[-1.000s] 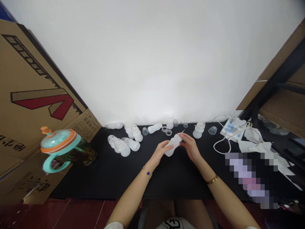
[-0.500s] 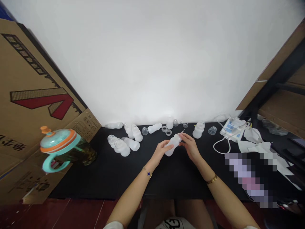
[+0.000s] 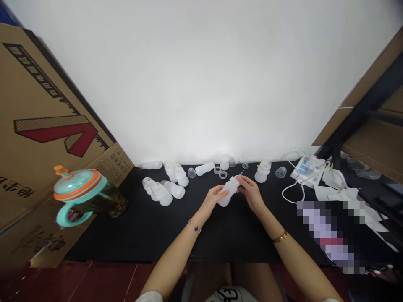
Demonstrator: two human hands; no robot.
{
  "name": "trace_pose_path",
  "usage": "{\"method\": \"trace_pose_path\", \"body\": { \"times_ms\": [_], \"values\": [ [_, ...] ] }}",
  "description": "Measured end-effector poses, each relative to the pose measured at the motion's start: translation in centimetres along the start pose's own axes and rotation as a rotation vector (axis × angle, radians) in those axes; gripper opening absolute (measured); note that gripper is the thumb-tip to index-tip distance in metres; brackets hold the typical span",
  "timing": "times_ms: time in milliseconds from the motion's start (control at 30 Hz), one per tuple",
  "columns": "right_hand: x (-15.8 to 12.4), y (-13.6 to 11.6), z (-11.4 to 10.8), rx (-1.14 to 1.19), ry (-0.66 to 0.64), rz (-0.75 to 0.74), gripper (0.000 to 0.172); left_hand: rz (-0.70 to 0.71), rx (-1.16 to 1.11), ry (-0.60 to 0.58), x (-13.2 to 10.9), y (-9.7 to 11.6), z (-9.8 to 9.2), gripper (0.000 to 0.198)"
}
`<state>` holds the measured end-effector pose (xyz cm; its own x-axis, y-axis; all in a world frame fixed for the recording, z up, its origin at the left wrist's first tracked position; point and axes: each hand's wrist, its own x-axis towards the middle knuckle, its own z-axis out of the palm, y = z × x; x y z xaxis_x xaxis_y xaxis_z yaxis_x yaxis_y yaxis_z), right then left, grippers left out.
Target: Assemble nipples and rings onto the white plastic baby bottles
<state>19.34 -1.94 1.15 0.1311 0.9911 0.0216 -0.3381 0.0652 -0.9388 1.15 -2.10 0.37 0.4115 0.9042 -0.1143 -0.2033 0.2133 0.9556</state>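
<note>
Just above the black tabletop (image 3: 141,237), near its middle, it's all happening: one frosted white bottle (image 3: 232,188), tilted, its neck up and to the right, and both hands on it! My left hand (image 3: 211,201) has the body wrapped, thumb laid across the front. Over on the other side, my right hand (image 3: 252,193) works up at the neck end, fingers bent in and closed around the top; a thin clear tip (image 3: 242,173) pokes out beyond them, though exactly how those fingers pinch it I can't tell.

Look up the table now! Straight behind my hands, two pale rings (image 3: 223,174) lie side by side, and just left of them a capless-looking bottle (image 3: 204,169) rests on its side. Next to that, a clear cap (image 3: 192,173). Further left, a cluster of bottles (image 3: 162,195) leans together, with a pair (image 3: 181,175) just behind. Right of my fingers, one bottle (image 3: 262,172) stands upright, another clear cap (image 3: 281,172) near it, then a white power strip (image 3: 307,170) among cables and papers. Far left, a teal-and-orange lidded jug (image 3: 78,184) shows in front of the cardboard box (image 3: 47,100).
</note>
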Motion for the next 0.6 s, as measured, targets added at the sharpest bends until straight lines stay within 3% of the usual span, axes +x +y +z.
{"method": "trace_pose_path", "body": {
  "times_ms": [600],
  "values": [
    [0.11, 0.31, -0.24, -0.023, -0.002, 0.011, 0.031, 0.3, 0.423, 0.202, -0.34, 0.07, 0.39, 0.046]
  ]
}}
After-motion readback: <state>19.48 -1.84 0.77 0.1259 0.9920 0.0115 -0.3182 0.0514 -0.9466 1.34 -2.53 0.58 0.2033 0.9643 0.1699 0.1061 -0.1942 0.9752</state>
